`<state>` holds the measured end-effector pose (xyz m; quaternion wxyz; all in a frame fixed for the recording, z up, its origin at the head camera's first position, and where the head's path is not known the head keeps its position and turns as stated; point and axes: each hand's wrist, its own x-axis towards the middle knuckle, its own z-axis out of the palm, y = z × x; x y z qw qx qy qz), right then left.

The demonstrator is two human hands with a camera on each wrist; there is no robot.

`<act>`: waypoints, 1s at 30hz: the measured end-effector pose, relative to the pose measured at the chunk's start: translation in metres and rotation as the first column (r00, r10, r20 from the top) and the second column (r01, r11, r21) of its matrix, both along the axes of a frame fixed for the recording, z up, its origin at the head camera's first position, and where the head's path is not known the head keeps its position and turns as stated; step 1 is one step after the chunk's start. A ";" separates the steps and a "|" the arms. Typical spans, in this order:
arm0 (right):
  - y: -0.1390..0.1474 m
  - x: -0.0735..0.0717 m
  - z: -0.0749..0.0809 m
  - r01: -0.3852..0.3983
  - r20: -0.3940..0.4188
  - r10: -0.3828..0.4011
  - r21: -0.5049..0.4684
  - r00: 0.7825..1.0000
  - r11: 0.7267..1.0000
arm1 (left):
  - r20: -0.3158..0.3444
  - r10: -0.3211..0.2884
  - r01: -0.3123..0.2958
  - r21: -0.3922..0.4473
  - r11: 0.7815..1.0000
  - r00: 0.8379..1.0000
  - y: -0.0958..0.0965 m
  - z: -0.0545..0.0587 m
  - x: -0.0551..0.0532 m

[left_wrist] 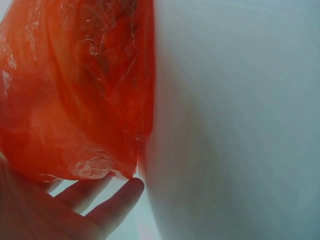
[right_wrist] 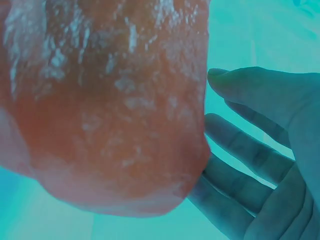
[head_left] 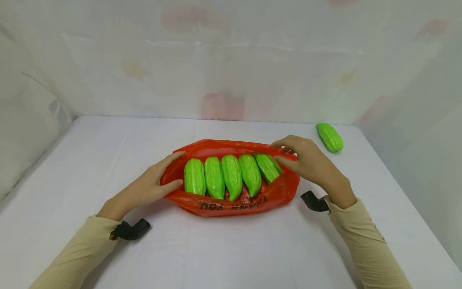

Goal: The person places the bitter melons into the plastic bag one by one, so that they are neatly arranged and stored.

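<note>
A red plastic bag (head_left: 231,210) with dark lettering on its front lies mouth upward in the middle of the head view. Inside, several bright green ridged gourds (head_left: 232,176) lie side by side, the rightmost tilted. My left hand (head_left: 148,184) spans the bag's left end, fingers and thumb spread apart at the rim. In the left wrist view, its fingers (left_wrist: 117,205) meet the bag's lower end. At the opposite end is my right hand (head_left: 306,156), its fingers loosely bent over the rim. The right wrist view shows these fingers (right_wrist: 245,150) along the bag's side, not closed around it.
Another green gourd (head_left: 330,137) lies by itself at the table's far right. A white cloth covers the table (head_left: 231,253). Pale patterned sheets (head_left: 223,68) rise behind and at the sides. A black wrist mount (head_left: 131,230) sticks out from each beige sleeve.
</note>
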<state>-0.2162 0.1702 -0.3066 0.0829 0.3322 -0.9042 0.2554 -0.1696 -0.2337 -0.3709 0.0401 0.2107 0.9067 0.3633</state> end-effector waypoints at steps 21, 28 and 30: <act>0.029 -0.018 -0.012 0.102 0.051 -0.100 -0.040 0.994 0.994 | 0.006 -0.002 0.002 0.001 1.000 1.000 0.000 0.000 0.000; 0.041 -0.031 -0.022 0.170 0.046 -0.167 -0.084 0.985 0.982 | 0.004 -0.003 0.003 0.005 1.000 1.000 0.000 -0.001 -0.001; 0.045 -0.033 -0.024 0.194 0.047 -0.190 -0.088 0.981 0.977 | 0.002 -0.004 0.004 0.003 1.000 1.000 0.000 -0.001 -0.001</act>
